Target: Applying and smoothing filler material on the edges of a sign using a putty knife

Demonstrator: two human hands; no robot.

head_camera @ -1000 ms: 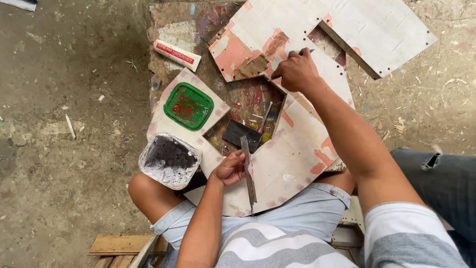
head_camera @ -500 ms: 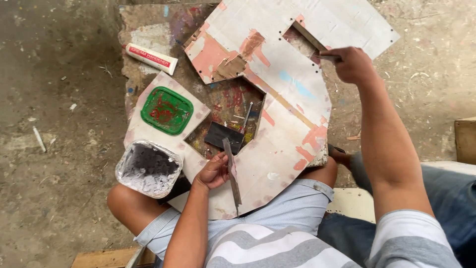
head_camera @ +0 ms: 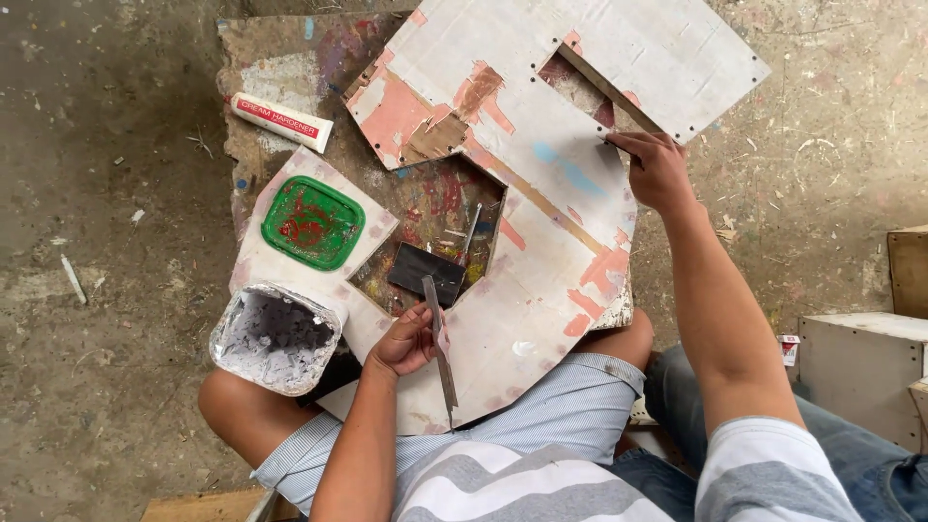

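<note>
left hand (head_camera: 404,340) gripping thin metal scraper (head_camera: 441,353), right hand (head_camera: 659,171) on patchy white panel (head_camera: 541,290)

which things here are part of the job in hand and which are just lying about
In use: left hand holding flat metal putty knife; right hand on patched white cut-out panel; open tin of grey filler.
Lying about: white tube with red label; green square lid; black block.

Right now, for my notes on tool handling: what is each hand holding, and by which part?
The left hand grips a putty knife near its upper end. The right hand holds nothing; its fingers rest on the white panel.
</note>
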